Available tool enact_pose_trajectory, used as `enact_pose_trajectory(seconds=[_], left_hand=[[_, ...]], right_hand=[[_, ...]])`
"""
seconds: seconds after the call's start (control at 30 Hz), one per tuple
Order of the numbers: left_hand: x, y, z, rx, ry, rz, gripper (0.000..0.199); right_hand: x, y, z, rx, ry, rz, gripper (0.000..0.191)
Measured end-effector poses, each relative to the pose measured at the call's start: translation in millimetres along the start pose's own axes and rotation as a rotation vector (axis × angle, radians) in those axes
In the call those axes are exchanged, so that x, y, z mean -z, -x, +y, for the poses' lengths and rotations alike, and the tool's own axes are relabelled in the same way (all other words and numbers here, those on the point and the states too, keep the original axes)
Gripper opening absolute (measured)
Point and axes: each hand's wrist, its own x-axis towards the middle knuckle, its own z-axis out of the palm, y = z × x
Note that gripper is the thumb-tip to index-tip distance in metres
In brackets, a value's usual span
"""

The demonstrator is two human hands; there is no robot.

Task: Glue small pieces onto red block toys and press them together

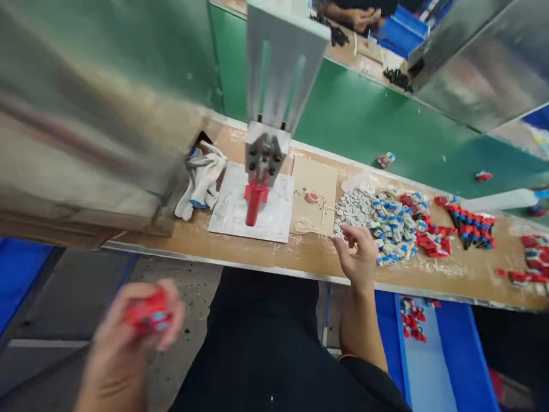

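Note:
Blurred by motion, my left hand (128,332) is closed on a red part (150,313) with a small blue spot, low at the left, off the bench. My right hand (358,254) hovers at the bench's front edge, beside a pile of small grey pieces (355,207); thumb and forefinger are bent toward each other, and whether anything lies between them is too small to tell. Right of it spreads a heap of white, blue and yellow parts (392,229). A red piece (256,203) sits under the metal press (268,149), above a white plate (278,212).
White gloves (201,180) lie left of the plate. Red parts (435,237) and red-and-black parts (472,226) lie farther right on the bench (309,252). A blue bin (458,343) stands below. Another person's hand (364,18) shows beyond the green panel (343,109).

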Motion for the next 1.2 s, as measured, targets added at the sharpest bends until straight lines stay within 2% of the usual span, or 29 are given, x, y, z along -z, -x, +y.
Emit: enact_pose_trajectory(seconds=[0.1,0.13,0.2,0.27,0.3,0.43,0.57,0.63,0.73,0.93,1.03,1.2], left_hand=[[-35.2,2,-21,0.305,0.599,-0.087,0.034],[-49.0,-2,-29,0.400,0.722,-0.118,0.037],[-72.6,-16,-43,0.495,0.781,-0.194,0.043],[-87.0,-35,-50,0.509,0.769,-0.266,0.045],[-90.9,-44,-52,0.510,0.757,-0.289,0.043],[-96.8,-73,-52,0.484,0.715,-0.282,0.036],[-99.1,-84,-49,0.468,0.556,-0.267,0.036],[-99.0,-86,-47,0.461,0.495,-0.241,0.040],[-97.9,-86,-48,0.454,0.538,-0.174,0.049],[-106.0,-81,-60,0.443,0.675,-0.026,0.042],[-115.0,-78,-60,0.420,0.714,0.052,0.044],[-117.8,-78,-57,0.466,0.697,0.057,0.042]], right_hand=[[-7,-7,6,0.029,-0.026,-0.218,0.032],[-8,-9,8,0.043,-0.037,-0.273,0.031],[-12,-12,12,0.086,-0.063,-0.332,0.021],[-18,-15,15,0.121,-0.087,-0.343,0.011],[-22,-17,15,0.134,-0.093,-0.343,0.011],[-33,-31,9,0.167,-0.068,-0.359,0.016],[-42,-43,4,0.210,-0.097,-0.426,0.016],[-46,-44,3,0.201,-0.132,-0.421,0.013],[-49,-39,3,0.181,-0.180,-0.369,0.011],[-46,-32,6,0.122,-0.202,-0.256,0.013],[-47,-33,6,0.152,-0.187,-0.241,0.016],[-50,-35,5,0.215,-0.197,-0.262,0.018]])
